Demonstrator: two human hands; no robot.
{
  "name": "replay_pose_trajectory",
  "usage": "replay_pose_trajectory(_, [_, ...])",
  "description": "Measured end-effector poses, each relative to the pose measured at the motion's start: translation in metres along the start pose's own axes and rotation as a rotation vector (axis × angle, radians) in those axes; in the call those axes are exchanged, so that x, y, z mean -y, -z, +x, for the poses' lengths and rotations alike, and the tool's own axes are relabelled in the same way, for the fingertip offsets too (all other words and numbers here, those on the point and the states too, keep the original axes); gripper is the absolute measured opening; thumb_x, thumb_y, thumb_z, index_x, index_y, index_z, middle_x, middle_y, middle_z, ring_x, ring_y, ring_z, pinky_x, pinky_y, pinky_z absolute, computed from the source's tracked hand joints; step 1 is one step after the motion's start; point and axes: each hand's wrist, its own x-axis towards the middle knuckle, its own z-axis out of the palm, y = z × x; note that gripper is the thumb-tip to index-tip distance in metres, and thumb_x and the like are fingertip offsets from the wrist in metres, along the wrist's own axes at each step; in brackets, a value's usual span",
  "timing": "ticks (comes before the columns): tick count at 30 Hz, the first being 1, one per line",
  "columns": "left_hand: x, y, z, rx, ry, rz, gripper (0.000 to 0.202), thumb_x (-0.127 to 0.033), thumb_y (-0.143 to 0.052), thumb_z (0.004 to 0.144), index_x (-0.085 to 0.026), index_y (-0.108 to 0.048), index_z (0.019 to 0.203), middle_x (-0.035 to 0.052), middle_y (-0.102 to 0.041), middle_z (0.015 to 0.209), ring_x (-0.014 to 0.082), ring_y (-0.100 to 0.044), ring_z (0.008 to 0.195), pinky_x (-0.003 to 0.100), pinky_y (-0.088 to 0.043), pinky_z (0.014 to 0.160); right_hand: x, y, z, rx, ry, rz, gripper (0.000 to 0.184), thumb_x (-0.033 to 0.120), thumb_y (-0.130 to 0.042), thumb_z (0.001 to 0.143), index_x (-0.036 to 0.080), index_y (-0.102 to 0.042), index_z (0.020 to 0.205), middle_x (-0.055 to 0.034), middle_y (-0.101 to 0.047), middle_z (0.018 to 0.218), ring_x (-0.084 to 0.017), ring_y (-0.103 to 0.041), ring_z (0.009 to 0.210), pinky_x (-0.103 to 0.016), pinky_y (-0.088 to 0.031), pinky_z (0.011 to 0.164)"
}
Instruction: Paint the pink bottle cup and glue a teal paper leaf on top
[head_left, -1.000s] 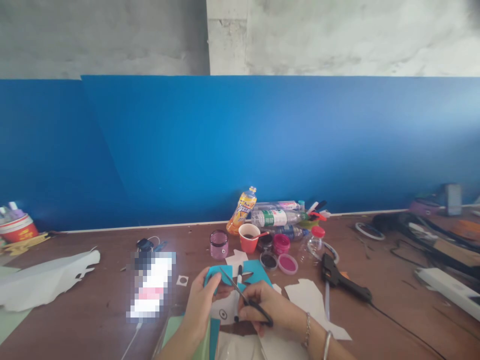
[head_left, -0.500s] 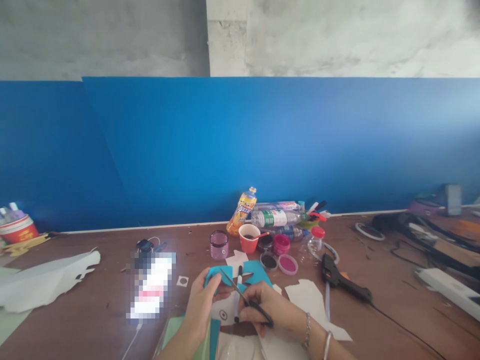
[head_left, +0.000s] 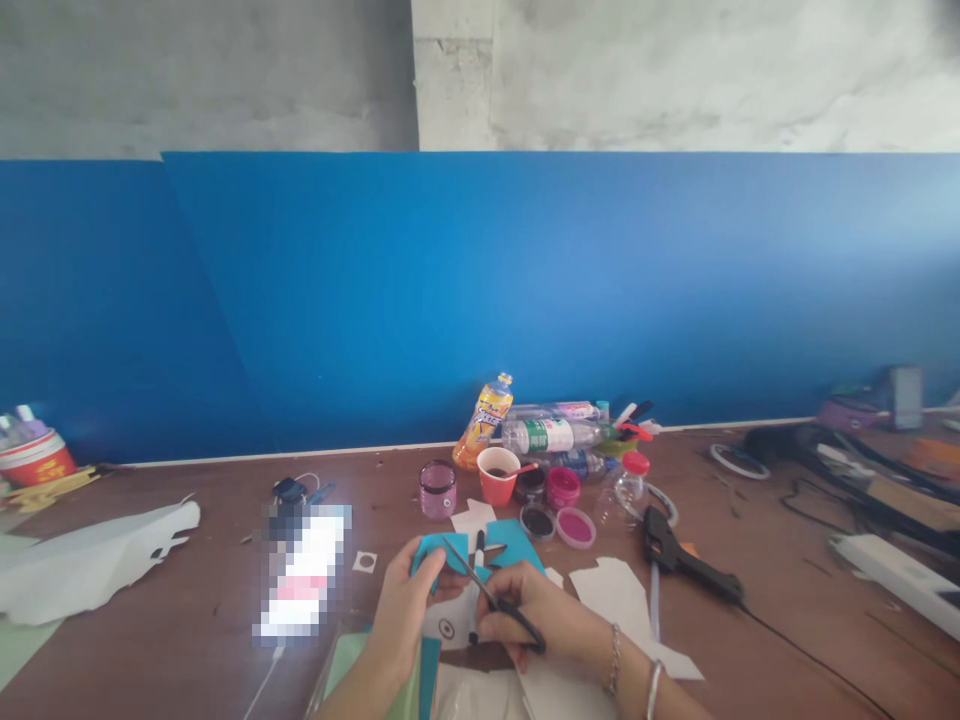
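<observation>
My left hand [head_left: 411,598] pinches a small piece of blue paper [head_left: 433,546] between thumb and fingers above the table. A pair of black-handled scissors [head_left: 517,618] is in my right hand [head_left: 514,598], its fingers wrapped round the handles. The scissor blades point up and left, with their tips over the blue paper. Beyond my right hand lies a larger cut sheet of blue paper [head_left: 517,545]. Beneath my hands is white paper [head_left: 450,628] with a small drawn circle, and a black and white marker [head_left: 480,548] lies by it.
Behind my hands stand a purple cup [head_left: 438,490], a red and white paper cup [head_left: 498,486], paint pots [head_left: 562,488] and plastic bottles [head_left: 551,436]. A glue gun [head_left: 690,565] with its cord lies to the right. A glowing, blurred-out phone [head_left: 304,580] is on the left.
Very little differs. Both hands keep nearly the same pose, with the scissor tips still at the blue paper; the view has shifted very slightly.
</observation>
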Motion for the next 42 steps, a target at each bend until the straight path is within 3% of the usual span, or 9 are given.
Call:
replay_pose_trajectory(17, [-0.0016,-0.0003,-0.0028,0.077,-0.001,0.016,0.022,-0.034,-0.069,0.067,-0.016,-0.065,0.078,0.0042,-0.069,0.073,0.0192,-0.065,0.069,0.033,-0.053,0.071,0.0012,-0.0018,-0.0010,0.005,0.022,0.029,0.032,0.044,-0.073,0.070,0.014,-0.061,0.073,0.0055,-0.056,0.046,-0.007,-0.047,0.037,-0.016,-0.029,0.034])
replay_pose_trajectory(25, [0.0000,0.0019,-0.0002,0.013,-0.055,0.088,0.020,-0.037,-0.066,0.069,-0.018,-0.058,0.070,-0.0023,-0.060,0.063,0.0148,-0.056,0.063,0.027,-0.048,0.061,-0.0038,-0.0002,-0.0002,0.007,-0.013,0.017,0.031,0.042,-0.073,0.070,0.014,-0.065,0.078,0.0042,-0.057,0.049,-0.007,-0.048,0.038,-0.016,-0.028,0.035])
replay_pose_trajectory(31, [0.0041,0.0029,0.0013,0.032,-0.071,0.139,0.021,-0.038,-0.063,0.069,-0.019,-0.054,0.066,-0.0036,-0.054,0.057,0.0130,-0.050,0.056,0.024,-0.041,0.053,-0.0067,-0.0007,0.0014,0.018,0.032,0.047,0.027,0.039,-0.073,0.071,0.014,-0.064,0.077,0.0036,-0.059,0.050,-0.008,-0.049,0.040,-0.016,-0.030,0.036])
replay_pose_trajectory(42, [0.0055,0.0036,0.0014,0.053,-0.091,0.159,0.020,-0.037,-0.061,0.072,-0.019,-0.054,0.067,-0.0023,-0.054,0.060,0.0132,-0.049,0.059,0.023,-0.038,0.053,-0.0022,-0.0020,-0.0004,-0.015,0.003,0.044,0.030,0.042,-0.075,0.069,0.014,-0.064,0.075,0.0041,-0.056,0.048,-0.008,-0.047,0.038,-0.017,-0.031,0.036])
